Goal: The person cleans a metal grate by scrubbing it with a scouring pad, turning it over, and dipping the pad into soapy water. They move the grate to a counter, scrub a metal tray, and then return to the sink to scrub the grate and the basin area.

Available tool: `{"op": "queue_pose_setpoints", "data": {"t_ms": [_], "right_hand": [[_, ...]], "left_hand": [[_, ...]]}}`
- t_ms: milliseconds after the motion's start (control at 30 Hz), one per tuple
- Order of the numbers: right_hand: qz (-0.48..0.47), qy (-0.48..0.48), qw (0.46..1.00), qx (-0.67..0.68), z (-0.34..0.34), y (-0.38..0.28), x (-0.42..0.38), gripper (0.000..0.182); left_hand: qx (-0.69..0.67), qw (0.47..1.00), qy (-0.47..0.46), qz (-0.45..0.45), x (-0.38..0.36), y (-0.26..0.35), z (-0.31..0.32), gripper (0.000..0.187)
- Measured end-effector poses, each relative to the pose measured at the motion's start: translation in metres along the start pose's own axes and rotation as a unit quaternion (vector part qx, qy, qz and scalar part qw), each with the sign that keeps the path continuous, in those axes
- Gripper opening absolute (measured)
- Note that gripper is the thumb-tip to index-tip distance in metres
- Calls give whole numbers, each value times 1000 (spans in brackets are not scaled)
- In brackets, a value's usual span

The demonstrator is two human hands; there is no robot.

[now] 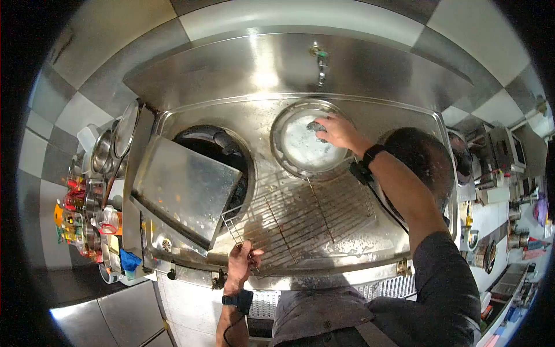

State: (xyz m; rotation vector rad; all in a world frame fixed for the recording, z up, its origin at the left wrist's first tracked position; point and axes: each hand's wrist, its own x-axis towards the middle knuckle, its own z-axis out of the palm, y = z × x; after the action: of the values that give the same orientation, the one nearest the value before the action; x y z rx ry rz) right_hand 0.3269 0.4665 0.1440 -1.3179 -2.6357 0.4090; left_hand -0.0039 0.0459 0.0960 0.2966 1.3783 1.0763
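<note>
My left hand [244,261] is closed around the near left corner of a wire rack [300,222]. The rack lies slanted across the steel stove top, its far edge close to a round metal pan [277,139]. Whitish, foamy liquid covers much of the pan's inside. Over that pan, my right hand [342,134] pinches a dark scouring pad [315,126] between thumb and fingers. Both wrists wear black straps with devices on them.
To the left, a flat metal sheet [185,188] partly covers a black burner well [247,168]. A large black wok [419,165] sits at the right. A tap [322,63] juts from the back panel. Bottles and bowls crowd the left side [87,214].
</note>
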Motion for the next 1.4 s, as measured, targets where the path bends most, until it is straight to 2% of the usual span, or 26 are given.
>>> {"op": "queue_pose_setpoints", "data": {"t_ms": [67, 133, 167, 233, 267, 300, 367, 400, 433, 500, 567, 600, 667, 700, 733, 833, 900, 967, 1033, 1067, 1133, 1200, 1233, 1300, 1333, 1400], "right_hand": [[-3, -30, 999, -45, 20, 7, 30, 54], [75, -131, 988, -26, 30, 5, 49, 53], [70, -134, 988, -27, 55, 16, 58, 53], [138, -234, 960, -65, 94, 20, 51, 55], [98, -191, 968, -131, 103, 15, 40, 55], [94, -198, 967, -131, 101, 18, 44, 55], [49, -392, 901, -177, 81, 12, 69, 49], [-86, -249, 964, -47, 112, 73, 66, 47], [-245, -105, 963, 38, 142, 132, 63, 47], [52, -138, 988, 46, 27, 5, 42, 59], [63, -102, 988, 99, -30, -60, 12, 68], [56, -101, 988, 101, -29, -78, -2, 68], [32, -113, 958, 261, -28, -115, -32, 69], [-28, -73, 953, 294, -6, -132, -46, 64], [-83, -70, 959, 260, 1, -160, -53, 62], [-127, 5, 978, 165, 47, -250, -72, 58], [-180, 41, 980, 80, 84, -293, -87, 42], [-196, 64, 978, 14, 111, -312, -102, 35], [-224, 83, 971, 6, 109, -298, -134, 33], [-250, 101, 963, 1, 104, -282, -147, 31], [-212, -30, 976, -50, 91, -235, -165, 26], [-162, 24, 983, -84, 85, -177, -166, 27], [-162, 24, 983, -86, 79, -175, -162, 27], [-146, 113, 981, -53, 59, -179, -158, 34], [-156, 128, 979, -26, 58, -198, -155, 41], [-191, 167, 967, 16, 73, -252, -154, 40]], "left_hand": [[4, 1000, 11, 11, 0, -5, 1, 47], [-25, 999, 24, -1, 3, -14, 2, 47], [-29, 999, 34, -7, 3, -14, 4, 45], [-25, 999, 33, -35, 5, -11, 4, 42], [-31, 999, 19, -38, 6, -10, 5, 44], [-40, 998, 9, -43, 4, -12, 6, 45], [-10, 997, -14, -80, 5, -2, 11, 61], [-35, 996, -39, -76, 13, -13, 7, 67], [-63, 990, -74, -100, 18, -21, 3, 74], [-83, 990, -75, -91, 15, -11, 14, 79], [-76, 992, -75, -69, 14, -8, 15, 84], [-89, 990, -86, -72, 19, -6, 14, 86], [-108, 985, -107, -82, 18, 1, 16, 91], [-107, 985, -107, -78, 17, 5, 17, 91], [-139, 979, -125, -78, 17, 7, 16, 94], [-159, 975, -143, -65, 13, 10, 15, 103], [-174, 973, -134, -74, 14, 5, 13, 107], [-173, 974, -130, -71, 18, -1, 8, 108], [-191, 970, -116, -93, 19, -3, 8, 107], [-200, 968, -131, -77, 16, -1, 13, 105], [-215, 962, -150, -74, 12, -1, 15, 104], [-219, 959, -172, -59, 15, -3, 13, 102], [-220, 958, -174, -59, 14, -1, 15, 102], [-215, 961, -167, -52, 11, 7, 19, 101], [-208, 961, -171, -55, 11, 9, 20, 101], [-197, 966, -149, -70, 11, 9, 21, 101]]}}
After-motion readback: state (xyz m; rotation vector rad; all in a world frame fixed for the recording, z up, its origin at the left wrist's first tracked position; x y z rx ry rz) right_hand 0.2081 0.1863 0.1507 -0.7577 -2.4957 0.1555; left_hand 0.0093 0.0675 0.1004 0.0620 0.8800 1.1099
